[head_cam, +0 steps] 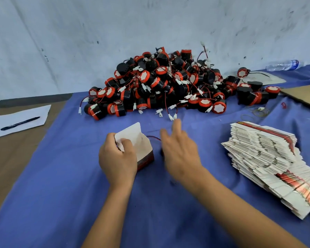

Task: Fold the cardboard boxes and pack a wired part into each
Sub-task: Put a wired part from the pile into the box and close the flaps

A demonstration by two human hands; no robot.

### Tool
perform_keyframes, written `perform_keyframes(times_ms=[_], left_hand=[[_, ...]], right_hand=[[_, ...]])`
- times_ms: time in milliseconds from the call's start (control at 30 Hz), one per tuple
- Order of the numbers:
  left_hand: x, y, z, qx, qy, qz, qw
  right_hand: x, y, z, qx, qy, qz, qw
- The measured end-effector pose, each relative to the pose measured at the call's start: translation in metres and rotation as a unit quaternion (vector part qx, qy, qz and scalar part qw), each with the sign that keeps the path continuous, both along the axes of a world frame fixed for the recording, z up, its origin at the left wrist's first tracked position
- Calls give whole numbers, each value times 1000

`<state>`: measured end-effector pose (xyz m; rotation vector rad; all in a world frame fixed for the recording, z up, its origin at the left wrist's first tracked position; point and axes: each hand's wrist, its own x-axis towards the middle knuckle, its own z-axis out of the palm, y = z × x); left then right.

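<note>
Counter point(61, 203), blue-clothed: left hand point(117, 158) grip held folded box point(141, 149) at centre; right hand point(179, 149) grip wide, blurred; parts heap point(161, 86) behind; flat boxes point(268, 161) right; pen point(20, 123) on paper point(34, 112) left.

Pile of wired parts point(161, 86) behind folded box point(141, 149), flat box stack point(268, 158) right, pen point(20, 123) on paper point(20, 120) left

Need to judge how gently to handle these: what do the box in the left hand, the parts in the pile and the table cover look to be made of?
Box: thin printed card, white inside, red and dark outside, folding at creases.
Parts: likely hard plastic, black bodies with glossy red rims, thin insulated wires with white plugs.
Table cover: blue woven cloth, matte, with soft wrinkles.
</note>
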<state>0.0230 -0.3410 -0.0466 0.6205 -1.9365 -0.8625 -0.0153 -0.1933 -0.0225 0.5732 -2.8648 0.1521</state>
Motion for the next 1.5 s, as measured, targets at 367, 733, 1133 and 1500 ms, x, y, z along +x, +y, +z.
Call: perform_keyframes(times_ms=[367, 733, 1133, 1500], left_hand=[[-8, -5, -10, 179, 82, -99, 975], [-13, -16, -10, 298, 88, -240, 920], [-17, -15, -11, 347, 33, -240, 906], [-2, 0, -14, 253, 4, -299, 920]], right_hand=[[-28, 22, -6, -94, -93, 287, 949], [-7, 11, 10, -433, -56, 323, 840], [-10, -17, 35, -105, -69, 224, 966], [4, -23, 21, -76, 9, 121, 990]])
